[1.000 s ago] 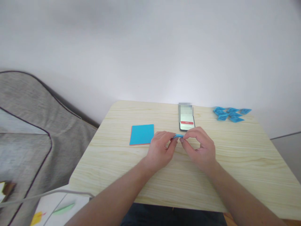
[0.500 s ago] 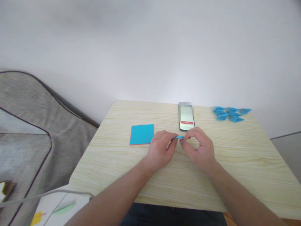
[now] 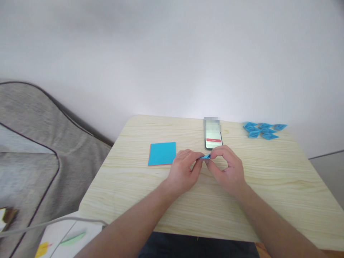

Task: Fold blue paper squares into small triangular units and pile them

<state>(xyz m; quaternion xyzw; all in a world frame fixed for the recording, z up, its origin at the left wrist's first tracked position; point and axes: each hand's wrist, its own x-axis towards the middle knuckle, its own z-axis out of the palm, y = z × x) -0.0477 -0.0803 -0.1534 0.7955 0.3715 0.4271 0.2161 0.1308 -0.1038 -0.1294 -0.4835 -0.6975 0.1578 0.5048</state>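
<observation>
Folded blue paper (image 3: 205,157), pinched by left hand (image 3: 184,172) and right hand (image 3: 229,168) inside the worktop (image 3: 212,211) edges, looks mid-crease, next wanting pressure!

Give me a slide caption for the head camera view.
Left hand and right hand pinch a folded blue paper at a table, a phone just beyond.

one head-worn view — from near above, forward and down across the table (image 3: 126,175) — toward the white wall (image 3: 172,64)
</observation>
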